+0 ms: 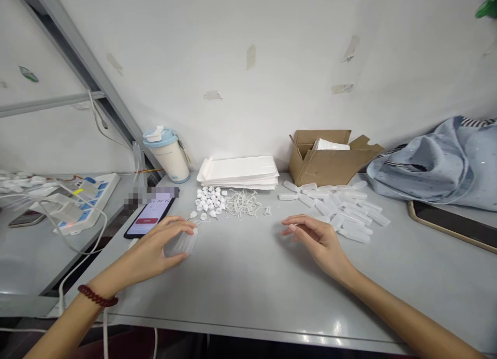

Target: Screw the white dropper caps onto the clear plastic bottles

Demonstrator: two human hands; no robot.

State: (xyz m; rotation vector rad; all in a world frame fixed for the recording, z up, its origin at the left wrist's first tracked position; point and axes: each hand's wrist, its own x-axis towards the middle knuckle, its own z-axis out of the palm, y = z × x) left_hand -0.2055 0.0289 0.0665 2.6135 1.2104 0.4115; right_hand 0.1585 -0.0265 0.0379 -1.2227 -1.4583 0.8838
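My left hand [167, 242] is on the left of the grey table, thumb and fingers curled around a small group of translucent plastic tubes [187, 242]. The palm side is partly hidden. My right hand [314, 242] hovers over the table right of centre, its fingers loosely bent and nothing visible in them. Beyond my left hand lies a heap of small white caps [212, 201]. Beside the caps is a tangle of thin, pale curly strips [243, 203]. Past my right hand, loose translucent tubes [349, 209] are spread in a pile.
At the back stand a cream tumbler with a blue lid [166, 154], a stack of white packets [238, 171] and an open cardboard box [330, 165]. A phone [149, 217] lies left, another phone [454, 224] right, below blue cloth [438, 162]. Cables trail from a power strip [91, 204].
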